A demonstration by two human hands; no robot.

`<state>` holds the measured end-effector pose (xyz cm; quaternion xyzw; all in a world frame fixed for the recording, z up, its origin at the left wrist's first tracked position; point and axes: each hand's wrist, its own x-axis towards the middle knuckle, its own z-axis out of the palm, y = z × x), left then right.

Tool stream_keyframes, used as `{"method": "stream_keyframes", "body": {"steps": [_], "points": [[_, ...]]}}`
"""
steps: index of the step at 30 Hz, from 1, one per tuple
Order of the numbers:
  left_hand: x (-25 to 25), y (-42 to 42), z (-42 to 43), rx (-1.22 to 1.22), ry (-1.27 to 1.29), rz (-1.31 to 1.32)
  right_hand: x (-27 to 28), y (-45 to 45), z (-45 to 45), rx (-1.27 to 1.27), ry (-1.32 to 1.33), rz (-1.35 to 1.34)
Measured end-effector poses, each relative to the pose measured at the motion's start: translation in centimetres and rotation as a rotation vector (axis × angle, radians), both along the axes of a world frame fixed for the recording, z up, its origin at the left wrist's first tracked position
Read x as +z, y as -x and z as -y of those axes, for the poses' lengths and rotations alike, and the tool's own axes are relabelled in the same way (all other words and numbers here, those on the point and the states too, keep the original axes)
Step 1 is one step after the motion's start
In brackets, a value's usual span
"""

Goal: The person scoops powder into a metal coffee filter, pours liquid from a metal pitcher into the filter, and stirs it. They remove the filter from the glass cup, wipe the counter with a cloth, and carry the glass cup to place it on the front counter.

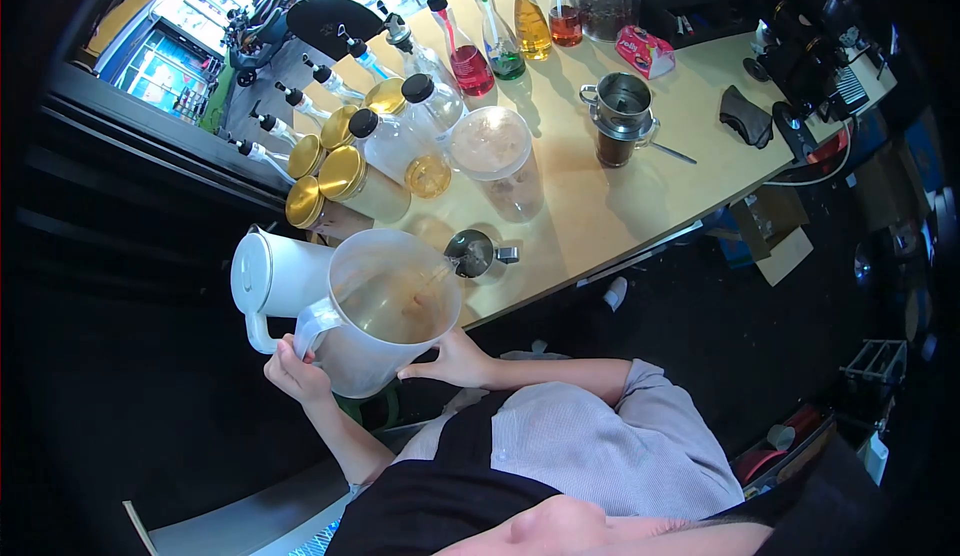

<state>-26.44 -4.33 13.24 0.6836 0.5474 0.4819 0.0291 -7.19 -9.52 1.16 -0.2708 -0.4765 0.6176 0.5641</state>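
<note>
A large translucent plastic pitcher (375, 356) is held close to the body, at the table's near left end. My left hand (298, 371) has its fingers closed round the pitcher's handle. My right hand (455, 360) supports the pitcher's lower right side, with the thumb stretched along it. Through the wide mouth the inside looks brownish; whether it holds liquid I cannot tell. Directly behind its handle stands a white lidded jug (285, 276). Just right of the pitcher is a small metal cup (470, 253) with a handle.
On the wooden table (600, 221) stand gold-lidded jars (370, 188), a tall lidded container (505, 171), syrup bottles (470, 68), a metal filter on a glass cup (615, 146), a spoon (675, 153), a pink packet (645, 52) and a dark cloth (746, 116).
</note>
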Motion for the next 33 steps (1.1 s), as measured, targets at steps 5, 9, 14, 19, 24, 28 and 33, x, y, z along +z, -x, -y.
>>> {"method": "stream_keyframes", "body": {"steps": [5, 9, 14, 19, 24, 28, 33], "points": [[0.2, -0.3, 0.1, 0.005, 0.008, -0.011, 0.1, -0.1, 0.0, -0.014, -0.033, 0.031], [0.2, -0.2, 0.1, 0.002, 0.012, -0.021, 0.1, -0.1, 0.1, -0.038, -0.013, 0.009], [0.2, -0.4, 0.1, 0.034, 0.004, 0.005, 0.5, -0.3, 0.3, -0.028, 0.007, 0.038], [0.3, -0.6, 0.2, 0.048, -0.012, 0.005, 0.7, -0.2, 0.2, -0.023, -0.003, -0.011], [0.4, -0.5, 0.3, 0.033, -0.013, -0.001, 0.2, 0.0, 0.1, 0.021, 0.028, -0.035], [0.6, -0.5, 0.4, 0.014, -0.004, 0.003, -0.2, 0.1, -0.1, 0.083, 0.04, 0.01], [0.8, -0.4, 0.4, -0.022, 0.001, 0.018, -0.3, 0.2, 0.0, 0.084, 0.036, 0.014]]}}
